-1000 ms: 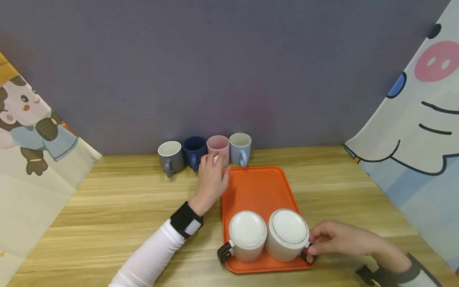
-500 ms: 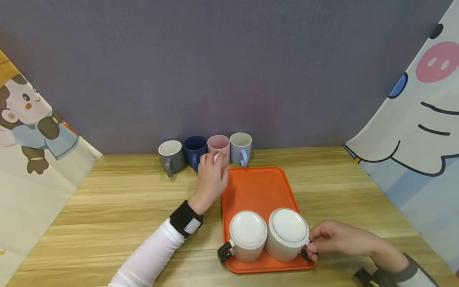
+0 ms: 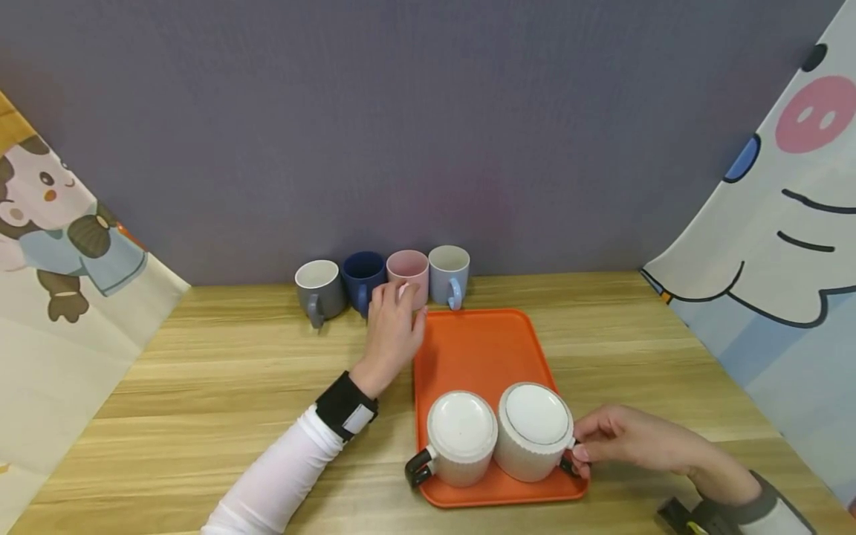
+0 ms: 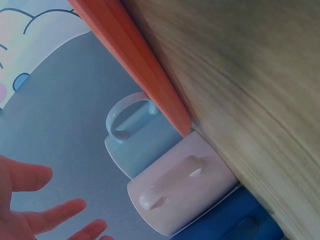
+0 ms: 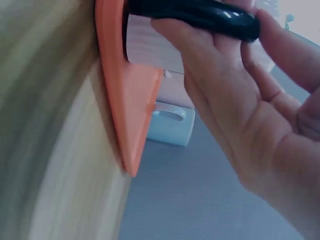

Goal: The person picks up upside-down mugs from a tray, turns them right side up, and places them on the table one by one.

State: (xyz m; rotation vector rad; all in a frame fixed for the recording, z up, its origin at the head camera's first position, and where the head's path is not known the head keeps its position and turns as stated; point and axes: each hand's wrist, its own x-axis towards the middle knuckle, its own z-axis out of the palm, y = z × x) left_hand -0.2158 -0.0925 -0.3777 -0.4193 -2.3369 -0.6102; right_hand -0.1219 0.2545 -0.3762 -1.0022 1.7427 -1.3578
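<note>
My right hand (image 3: 631, 442) grips the black handle (image 5: 195, 17) of an upside-down ribbed white mug (image 3: 535, 446) at the near right of an orange tray (image 3: 481, 345). Beside it on the tray, a second white mug (image 3: 463, 438) also stands bottom up, its black handle pointing left. My left hand (image 3: 393, 327) hovers with relaxed fingers in front of an upright pink mug (image 4: 182, 185). In the left wrist view the fingers (image 4: 60, 215) are spread and apart from that mug, holding nothing.
Along the grey wall (image 3: 414, 134), a grey mug (image 3: 321, 293), a navy mug (image 3: 363, 279) and a pale blue mug (image 3: 448, 279) stand upright in a row with the pink one. The tray's far edge lies close to the pale blue mug on the wooden table (image 3: 267, 386).
The right white mug has shifted slightly up and left in the head view, and my right hand has moved with it on the handle. My left hand has stayed nearly still.
</note>
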